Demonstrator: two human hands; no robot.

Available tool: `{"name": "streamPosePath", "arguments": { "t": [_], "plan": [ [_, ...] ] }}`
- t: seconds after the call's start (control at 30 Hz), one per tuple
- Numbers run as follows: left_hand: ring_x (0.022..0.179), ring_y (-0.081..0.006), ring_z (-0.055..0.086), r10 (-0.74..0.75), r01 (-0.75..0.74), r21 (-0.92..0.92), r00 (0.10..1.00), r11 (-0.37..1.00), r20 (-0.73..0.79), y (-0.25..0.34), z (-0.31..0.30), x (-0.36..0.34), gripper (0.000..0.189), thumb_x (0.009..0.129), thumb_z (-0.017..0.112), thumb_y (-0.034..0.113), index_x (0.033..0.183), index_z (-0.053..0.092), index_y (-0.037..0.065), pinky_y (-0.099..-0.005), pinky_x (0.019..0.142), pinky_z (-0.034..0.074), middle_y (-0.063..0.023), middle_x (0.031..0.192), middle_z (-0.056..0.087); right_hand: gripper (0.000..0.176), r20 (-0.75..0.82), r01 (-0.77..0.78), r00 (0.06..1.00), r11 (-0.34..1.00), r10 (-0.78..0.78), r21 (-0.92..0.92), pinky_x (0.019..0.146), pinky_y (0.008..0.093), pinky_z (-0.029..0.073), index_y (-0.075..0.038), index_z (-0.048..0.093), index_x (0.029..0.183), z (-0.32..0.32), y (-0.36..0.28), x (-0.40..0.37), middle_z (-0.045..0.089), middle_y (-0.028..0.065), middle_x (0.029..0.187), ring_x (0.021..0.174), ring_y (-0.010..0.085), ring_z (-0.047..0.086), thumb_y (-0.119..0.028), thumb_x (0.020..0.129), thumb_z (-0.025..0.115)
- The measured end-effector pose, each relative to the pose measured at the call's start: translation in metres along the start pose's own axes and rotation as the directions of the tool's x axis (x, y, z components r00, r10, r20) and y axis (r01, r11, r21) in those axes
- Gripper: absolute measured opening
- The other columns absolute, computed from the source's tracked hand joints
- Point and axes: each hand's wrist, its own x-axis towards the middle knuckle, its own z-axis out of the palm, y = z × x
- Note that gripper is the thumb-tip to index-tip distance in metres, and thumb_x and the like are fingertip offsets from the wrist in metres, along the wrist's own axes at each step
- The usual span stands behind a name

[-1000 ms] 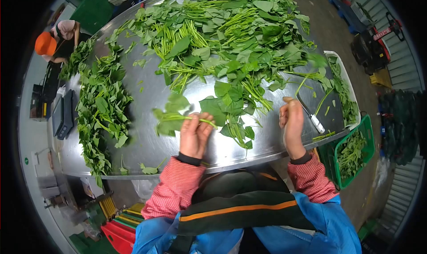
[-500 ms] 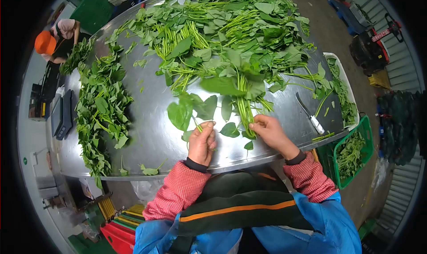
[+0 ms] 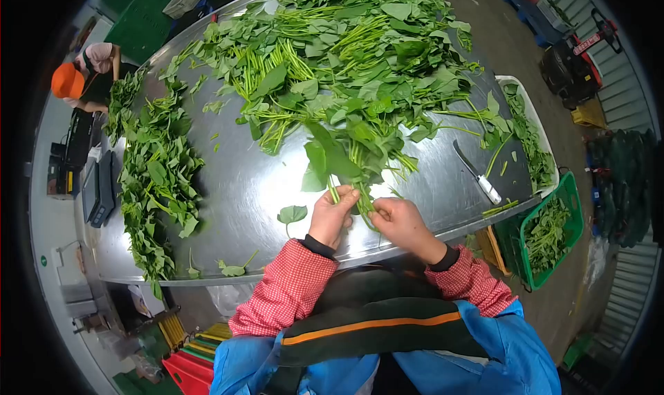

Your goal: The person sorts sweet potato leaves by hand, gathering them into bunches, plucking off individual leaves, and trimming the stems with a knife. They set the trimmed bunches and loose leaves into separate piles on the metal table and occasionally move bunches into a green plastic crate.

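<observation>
My left hand [image 3: 333, 214] is closed on the stems of a leafy sprig, whose broad leaves [image 3: 329, 153] spread above it. Close beside it, my right hand [image 3: 395, 222] pinches the stem ends of a leafy green bunch [image 3: 364, 146]. Beyond both hands, a large pile of leafy stems [image 3: 373, 56] covers the far part of the metal table [image 3: 242, 181]. A loose leaf [image 3: 292, 214] lies left of my left hand. To the right rests a knife with a white handle [image 3: 488, 189].
A long row of greens [image 3: 159, 181] lies at the left. A co-worker in an orange cap [image 3: 68, 80] stands at the far left. White [image 3: 548, 143] and green [image 3: 573, 219] crates of greens stand along the right edge. A pallet jack [image 3: 570, 70] is beyond them.
My left hand has moved right and up with its sprig, beside the bunch. My right hand has shifted slightly left and down. A loose leaf now lies on the table to the left.
</observation>
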Motion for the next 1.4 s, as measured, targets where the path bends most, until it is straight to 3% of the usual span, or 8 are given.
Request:
{"name": "streamPosePath", "arguments": {
  "t": [0.27, 0.37, 0.57, 0.8, 0.9, 1.03, 1.17, 1.4],
  "plan": [
    [0.046, -0.0049, 0.038, 0.066, -0.101, -0.160, 0.975, 0.982, -0.210, -0.012, -0.004, 0.020, 0.008, 0.083, 0.062, 0.009, 0.085, 0.055, 0.008, -0.0205, 0.039, 0.030, 0.0040, 0.062, 0.047, 0.010, -0.350, 0.256, 0.878, 0.939, -0.326, -0.231, 0.051, 0.0407, 0.043, -0.002, 0.052, 0.076, -0.005, -0.014, -0.007, 0.053, 0.0133, 0.060, 0.054, 0.0331, 0.053, -0.006, 0.079, 0.061],
    [0.043, -0.0052, 0.034, 0.091, -0.169, -0.305, 0.963, 0.937, -0.253, -0.001, -0.037, 0.031, 0.008, 0.085, 0.061, 0.008, 0.086, 0.053, 0.009, -0.0209, 0.037, 0.028, 0.0044, 0.059, 0.043, 0.010, -0.424, -0.059, 0.903, 0.997, 0.074, 0.049, 0.052, 0.0392, 0.044, -0.001, 0.054, 0.076, -0.034, -0.028, -0.020, 0.052, 0.0136, 0.059, 0.054, 0.0322, 0.053, -0.006, 0.081, 0.061],
    [0.045, -0.0024, 0.029, 0.187, -0.217, -0.227, 0.971, 0.949, -0.147, 0.026, -0.034, 0.002, 0.004, 0.090, 0.054, 0.008, 0.091, 0.050, 0.009, -0.0180, 0.039, 0.026, 0.0067, 0.066, 0.041, 0.037, 0.258, 0.070, 0.963, 0.861, 0.073, -0.503, 0.057, 0.0410, 0.045, 0.001, 0.060, 0.076, -0.046, 0.021, -0.015, 0.059, 0.0171, 0.064, 0.060, 0.0346, 0.059, -0.033, 0.088, 0.055],
    [0.046, -0.0025, 0.030, 0.174, -0.157, -0.287, 0.984, 0.945, 0.034, 0.012, -0.023, -0.002, 0.016, 0.092, 0.056, 0.009, 0.108, 0.054, 0.005, -0.0167, 0.040, 0.027, 0.0046, 0.074, 0.051, 0.032, 0.388, -0.338, 0.911, 0.795, 0.141, 0.503, 0.062, 0.0272, 0.044, 0.002, 0.064, 0.092, 0.000, -0.004, 0.038, 0.062, 0.0068, 0.070, 0.066, 0.0130, 0.058, -0.029, 0.090, 0.060],
    [0.048, -0.0021, 0.033, 0.145, -0.147, -0.263, 0.989, 0.954, -0.026, 0.009, -0.030, -0.001, 0.019, 0.090, 0.060, 0.012, 0.108, 0.055, 0.005, -0.0165, 0.041, 0.029, 0.0032, 0.076, 0.055, 0.027, 0.257, -0.331, 0.941, 0.760, 0.220, 0.560, 0.059, 0.0225, 0.041, 0.003, 0.062, 0.092, 0.007, -0.009, 0.037, 0.059, -0.0015, 0.070, 0.067, 0.0046, 0.050, -0.023, 0.089, 0.063],
    [0.060, -0.0018, 0.048, 0.053, -0.060, -0.071, 0.994, 0.996, -0.099, -0.002, -0.034, -0.011, 0.024, 0.085, 0.067, 0.014, 0.105, 0.058, 0.004, -0.0165, 0.046, 0.034, 0.0003, 0.086, 0.062, 0.021, -0.092, -0.030, 0.996, 0.937, -0.002, -0.349, 0.047, 0.0348, 0.044, -0.001, 0.054, 0.076, 0.009, -0.018, 0.031, 0.062, 0.0081, 0.068, 0.052, 0.0215, 0.059, -0.019, 0.083, 0.062],
    [0.057, -0.0038, 0.047, 0.159, -0.159, -0.073, 0.987, 0.985, -0.009, -0.007, -0.018, -0.010, 0.027, 0.083, 0.068, 0.008, 0.106, 0.055, 0.002, -0.0178, 0.047, 0.035, 0.0008, 0.081, 0.060, 0.024, -0.091, 0.184, 0.955, 0.807, -0.282, -0.562, 0.047, 0.0405, 0.046, -0.004, 0.048, 0.076, 0.032, -0.019, 0.024, 0.059, 0.0119, 0.062, 0.054, 0.0315, 0.059, -0.022, 0.079, 0.064],
    [0.051, -0.0017, 0.040, 0.113, -0.112, -0.221, 0.994, 0.969, -0.009, 0.000, -0.038, -0.014, 0.013, 0.087, 0.061, 0.003, 0.099, 0.055, 0.005, -0.0185, 0.044, 0.031, 0.0040, 0.073, 0.054, 0.023, 0.170, -0.179, 0.975, 0.959, 0.143, 0.221, 0.048, 0.0301, 0.040, -0.001, 0.058, 0.090, 0.031, -0.001, 0.023, 0.053, 0.0053, 0.057, 0.050, 0.0134, 0.051, -0.023, 0.086, 0.063]
  ]
}}
